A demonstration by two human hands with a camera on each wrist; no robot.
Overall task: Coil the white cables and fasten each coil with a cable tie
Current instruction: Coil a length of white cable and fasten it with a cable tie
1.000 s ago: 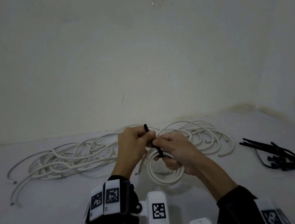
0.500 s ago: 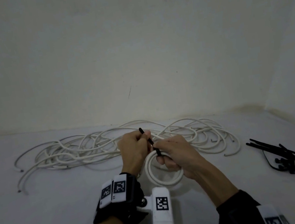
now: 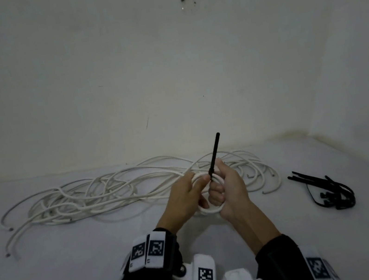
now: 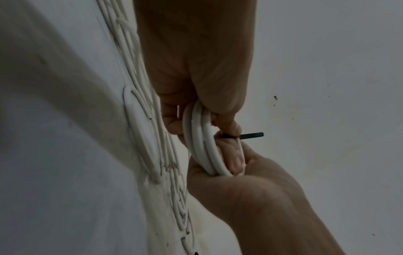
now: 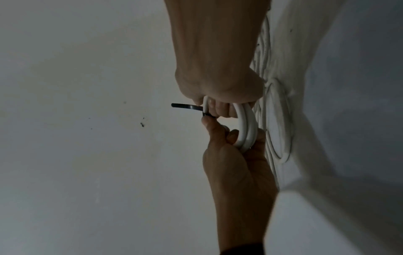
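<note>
one white coil (image 3: 211, 208), one cable tie (image 3: 214, 152) on it, two hands

The coil (image 3: 211, 209) is white. The cable tie (image 3: 214, 155) on it is black. The loose cables (image 3: 95, 196) are white too. The spare ties (image 3: 329, 191) are black. The wrist bands (image 3: 148, 251) are black with black-and-white square patterns.

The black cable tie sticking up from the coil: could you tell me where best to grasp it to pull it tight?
Probably the free tail of the cable tie, near its tip, pinched from above. It juts straight up past the right hand and left hand, both gripping the coil; the base is crowded by fingers.
</note>
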